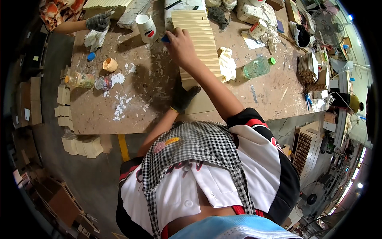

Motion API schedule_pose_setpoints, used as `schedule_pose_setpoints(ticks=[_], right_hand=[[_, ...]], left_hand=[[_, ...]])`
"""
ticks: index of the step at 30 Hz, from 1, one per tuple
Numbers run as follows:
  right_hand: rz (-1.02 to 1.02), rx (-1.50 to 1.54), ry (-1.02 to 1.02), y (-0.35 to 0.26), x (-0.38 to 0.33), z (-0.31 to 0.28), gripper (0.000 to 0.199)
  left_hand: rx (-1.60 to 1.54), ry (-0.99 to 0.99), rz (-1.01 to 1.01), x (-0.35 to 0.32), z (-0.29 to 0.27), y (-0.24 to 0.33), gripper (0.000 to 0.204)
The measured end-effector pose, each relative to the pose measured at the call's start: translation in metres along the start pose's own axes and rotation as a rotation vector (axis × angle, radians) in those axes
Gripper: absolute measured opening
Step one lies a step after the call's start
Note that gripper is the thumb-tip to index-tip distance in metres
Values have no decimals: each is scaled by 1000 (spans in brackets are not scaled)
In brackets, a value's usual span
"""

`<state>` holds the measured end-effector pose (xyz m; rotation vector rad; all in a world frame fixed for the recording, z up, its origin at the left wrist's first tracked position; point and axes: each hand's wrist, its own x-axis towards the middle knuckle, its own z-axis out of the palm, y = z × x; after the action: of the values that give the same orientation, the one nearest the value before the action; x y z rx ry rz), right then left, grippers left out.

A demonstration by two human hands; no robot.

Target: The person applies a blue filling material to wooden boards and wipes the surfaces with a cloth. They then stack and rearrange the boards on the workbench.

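Note:
A row of overlapping cream boards [203, 44], laid like steps, runs away from me over the brown worktable [151, 115]. My bare right hand [182, 47] reaches across the row to its far left edge. Its fingers are closed on a small flat blue piece [165, 38], mostly hidden by the hand. My left hand [184, 98], in a dark glove, grips the near left corner of the row. Its thumb lies across the near end, and its other fingers are partly hidden along the left side. Under the near end lies a flat tan board [201, 104].
Left of the row stand a white cup [146, 28], a broken-topped tan container [110, 64] and two bottles. On the right are a crumpled cream cloth [227, 63] and a green-capped clear bottle [258, 68]. A co-worker's gloved hand [99, 20] is at the far left.

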<state>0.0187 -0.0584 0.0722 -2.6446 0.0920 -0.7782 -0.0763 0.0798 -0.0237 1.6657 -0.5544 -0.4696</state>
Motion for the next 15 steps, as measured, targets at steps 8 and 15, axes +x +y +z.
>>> schedule_pose_setpoints(ticks=[8, 15], right_hand=[[377, -194, 63, 96, -35, -70, 35], [103, -207, 72, 136, -26, -98, 40]], left_hand=[[168, 23, -5, -8, 0, -38, 72], [98, -120, -19, -4, 0, -34, 70]])
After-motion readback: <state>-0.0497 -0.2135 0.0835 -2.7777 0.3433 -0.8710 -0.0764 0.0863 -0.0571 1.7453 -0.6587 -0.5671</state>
